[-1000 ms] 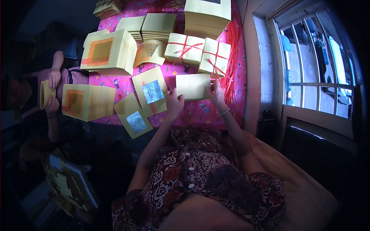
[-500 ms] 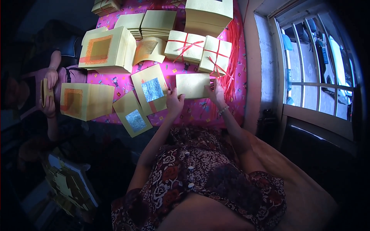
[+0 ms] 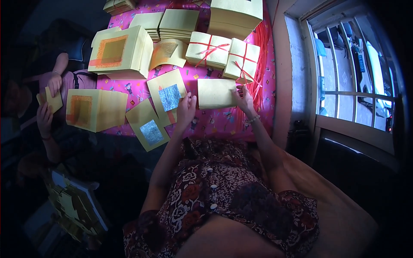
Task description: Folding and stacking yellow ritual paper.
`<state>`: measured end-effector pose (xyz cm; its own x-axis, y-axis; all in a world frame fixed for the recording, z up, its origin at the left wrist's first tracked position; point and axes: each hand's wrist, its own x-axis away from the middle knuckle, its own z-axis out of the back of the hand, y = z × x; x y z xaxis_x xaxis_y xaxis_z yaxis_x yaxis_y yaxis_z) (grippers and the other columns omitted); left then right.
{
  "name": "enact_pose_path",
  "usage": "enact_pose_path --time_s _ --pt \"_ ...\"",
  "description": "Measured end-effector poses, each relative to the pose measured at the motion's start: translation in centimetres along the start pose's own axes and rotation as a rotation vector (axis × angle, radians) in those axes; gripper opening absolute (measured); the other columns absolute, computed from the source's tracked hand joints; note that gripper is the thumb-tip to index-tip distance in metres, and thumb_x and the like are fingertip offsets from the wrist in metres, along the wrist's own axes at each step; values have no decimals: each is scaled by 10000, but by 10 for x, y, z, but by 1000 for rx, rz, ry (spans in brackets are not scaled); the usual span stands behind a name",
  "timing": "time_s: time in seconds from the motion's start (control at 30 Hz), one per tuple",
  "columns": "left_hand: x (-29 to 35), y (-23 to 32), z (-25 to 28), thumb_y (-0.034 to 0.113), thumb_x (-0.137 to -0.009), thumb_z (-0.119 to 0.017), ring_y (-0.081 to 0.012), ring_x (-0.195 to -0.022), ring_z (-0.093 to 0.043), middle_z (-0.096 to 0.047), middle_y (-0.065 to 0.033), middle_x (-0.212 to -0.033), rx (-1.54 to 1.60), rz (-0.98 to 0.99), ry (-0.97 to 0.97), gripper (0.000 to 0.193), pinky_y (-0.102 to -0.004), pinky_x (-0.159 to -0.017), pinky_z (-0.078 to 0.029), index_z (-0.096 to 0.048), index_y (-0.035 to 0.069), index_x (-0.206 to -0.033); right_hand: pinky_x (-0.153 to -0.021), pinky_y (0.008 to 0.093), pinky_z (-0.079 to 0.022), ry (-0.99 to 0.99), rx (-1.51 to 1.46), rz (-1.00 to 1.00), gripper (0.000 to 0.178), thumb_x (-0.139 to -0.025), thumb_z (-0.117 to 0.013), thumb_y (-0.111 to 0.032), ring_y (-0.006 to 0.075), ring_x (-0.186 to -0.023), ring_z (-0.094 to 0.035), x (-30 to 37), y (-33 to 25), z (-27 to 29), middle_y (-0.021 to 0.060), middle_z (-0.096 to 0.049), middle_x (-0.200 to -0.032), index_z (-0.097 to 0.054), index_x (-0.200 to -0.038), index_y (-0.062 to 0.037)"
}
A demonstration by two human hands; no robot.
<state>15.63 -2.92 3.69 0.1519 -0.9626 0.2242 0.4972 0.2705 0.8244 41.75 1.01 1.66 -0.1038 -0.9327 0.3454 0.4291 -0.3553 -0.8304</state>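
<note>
The plain yellow paper stack (image 3: 216, 93) is lying flat on the pink patterned cloth (image 3: 223, 122), just in front of the person, and both hands are gripping it by its ends. The left hand (image 3: 186, 109) is curling around the stack's left edge, fingers closed on it. The right hand (image 3: 245, 98) is pinching the right edge, thumb under and fingers on top. By the look of it, the person is squaring or gathering the sheets into a neat bundle; any further move is calling for an even grip on both ends so the sheets are not sliding apart.

Going left to right around it: a co-worker's hands (image 3: 48, 101) are holding a small yellow sheet at the far left; a large stack with an orange square (image 3: 95, 109) is sitting beside them; two sheets with silver foil squares (image 3: 160, 112) are lying just left of the left hand, nearly touching it. Behind the stack, two bundles tied with red string (image 3: 223, 52) are crowding close, and loose red strings (image 3: 261, 64) are hanging near the right hand, where they could be snagging.
</note>
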Motion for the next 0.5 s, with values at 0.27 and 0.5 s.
enact_pose_path --time_s 0.27,0.5 --pt "32 -31 79 183 -795 -691 -289 -883 -579 -577 -133 -958 -261 -249 112 354 -378 -779 -475 -589 58 -1110 -706 397 -481 295 345 279 302 -871 -630 -278 301 -803 -596 39 -42 14 140 -595 -897 -563 -1003 -15" --pt "45 -57 96 207 -705 -742 -333 -1017 -527 -540 -116 -1074 -472 -413 -61 451 -424 -874 -437 -576 65 -1100 -710 396 -458 -126 436 722 195 -802 -671 -184 288 -819 -551 77 -110 -55 106 -544 -881 -559 -935 -95"
